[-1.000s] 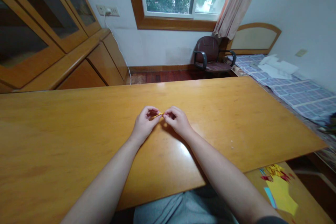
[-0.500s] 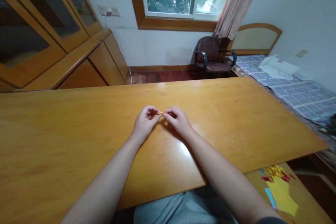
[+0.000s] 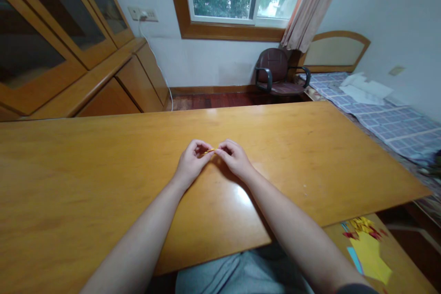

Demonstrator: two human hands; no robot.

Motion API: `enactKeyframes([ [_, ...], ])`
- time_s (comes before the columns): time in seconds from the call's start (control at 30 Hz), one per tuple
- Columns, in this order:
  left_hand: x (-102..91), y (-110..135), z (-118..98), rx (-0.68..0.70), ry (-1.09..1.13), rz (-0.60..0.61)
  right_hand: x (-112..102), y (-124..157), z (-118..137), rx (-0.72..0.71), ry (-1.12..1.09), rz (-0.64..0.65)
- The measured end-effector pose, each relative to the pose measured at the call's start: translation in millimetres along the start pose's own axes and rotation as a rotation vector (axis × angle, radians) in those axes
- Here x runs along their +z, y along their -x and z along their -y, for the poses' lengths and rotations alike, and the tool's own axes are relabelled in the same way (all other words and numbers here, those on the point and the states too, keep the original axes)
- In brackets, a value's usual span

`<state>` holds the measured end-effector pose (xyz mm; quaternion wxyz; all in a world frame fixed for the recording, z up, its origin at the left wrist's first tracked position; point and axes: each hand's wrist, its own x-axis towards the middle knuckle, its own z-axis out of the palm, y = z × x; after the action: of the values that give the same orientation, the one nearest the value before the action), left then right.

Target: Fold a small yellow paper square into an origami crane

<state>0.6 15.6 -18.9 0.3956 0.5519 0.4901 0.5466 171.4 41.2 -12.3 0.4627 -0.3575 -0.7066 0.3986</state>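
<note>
A small yellow piece of paper (image 3: 209, 150) is pinched between both hands, just above the middle of the long wooden table (image 3: 103, 161). My left hand (image 3: 190, 163) holds its left end with thumb and fingertips closed. My right hand (image 3: 234, 160) grips its right end the same way. Both wrists rest on or close to the tabletop. Most of the paper is hidden by my fingers.
A lower board at the right front (image 3: 399, 257) carries yellow, blue and red paper scraps (image 3: 367, 243). Wooden cabinets (image 3: 69, 55) stand at the left. Behind the table are a dark armchair (image 3: 275, 73), a window, and a bed (image 3: 386, 115) at the right.
Almost nothing differs. The hands stay together on the yellow paper, with only slight finger shifts.
</note>
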Motion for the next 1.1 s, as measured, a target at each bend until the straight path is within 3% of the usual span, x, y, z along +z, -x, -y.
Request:
enactKeyframes([
  [0.47, 2.4, -0.9, -7.6, -0.019, 0.059, -0.047, 1.7, 0.6, 1.7, 0.016, -0.011, -0.032],
  [1.1, 3.4, 0.1, -6.1, 0.008, 0.067, -0.017, 1.6, 0.7, 0.6, 0.003, -0.004, -0.033],
])
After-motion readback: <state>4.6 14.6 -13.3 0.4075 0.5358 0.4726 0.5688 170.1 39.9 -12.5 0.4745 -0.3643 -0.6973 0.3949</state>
